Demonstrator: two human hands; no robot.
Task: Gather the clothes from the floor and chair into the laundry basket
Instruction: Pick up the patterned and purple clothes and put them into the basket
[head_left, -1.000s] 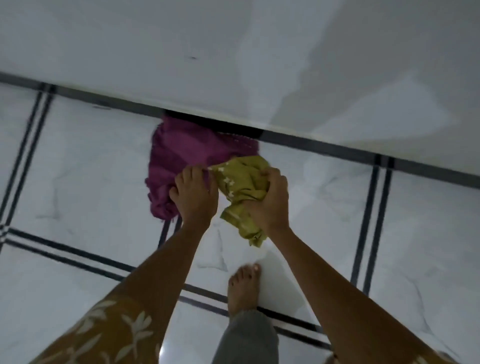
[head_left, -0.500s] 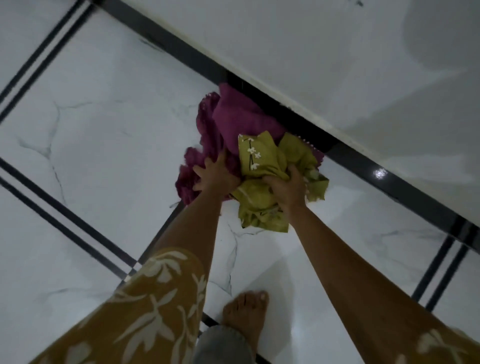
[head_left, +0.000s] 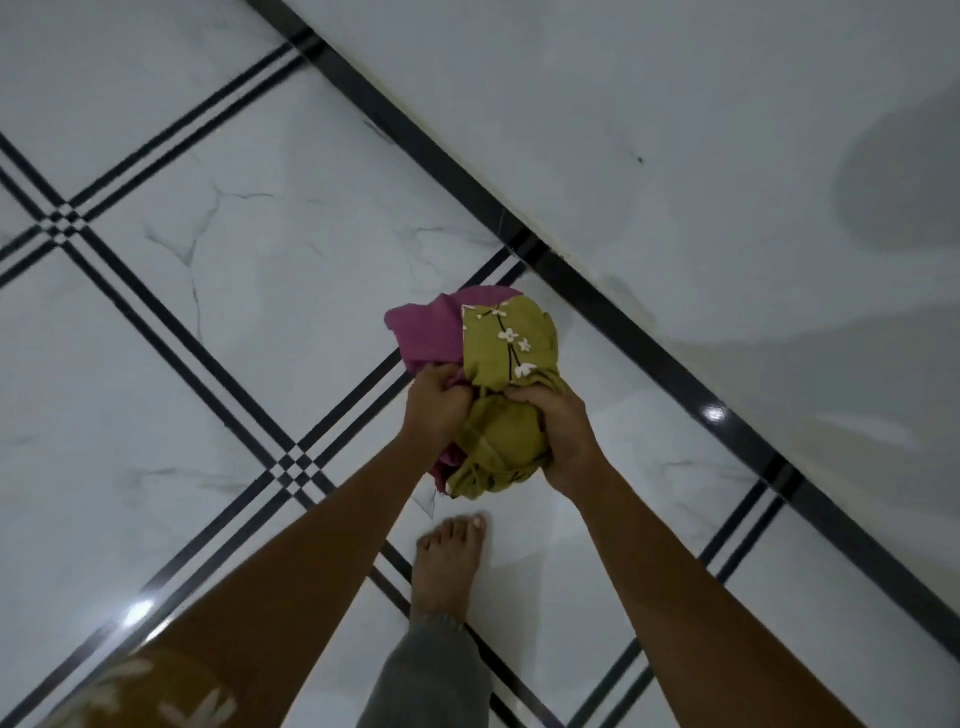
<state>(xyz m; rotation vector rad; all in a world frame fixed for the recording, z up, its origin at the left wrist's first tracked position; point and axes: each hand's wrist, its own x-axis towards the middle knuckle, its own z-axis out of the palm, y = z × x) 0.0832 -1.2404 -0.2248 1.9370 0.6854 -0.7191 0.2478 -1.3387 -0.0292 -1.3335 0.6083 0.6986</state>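
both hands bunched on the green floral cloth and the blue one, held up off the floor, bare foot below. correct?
Not quite: the second cloth is magenta, not blue. The head view shows the left hand and right hand bunched on the green floral cloth and the magenta cloth, held up off the floor, with a bare foot below.

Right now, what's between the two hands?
In the head view, the bunched olive floral garment fills the gap between the left hand and right hand, with the magenta cloth pressed against it on the left-hand side.
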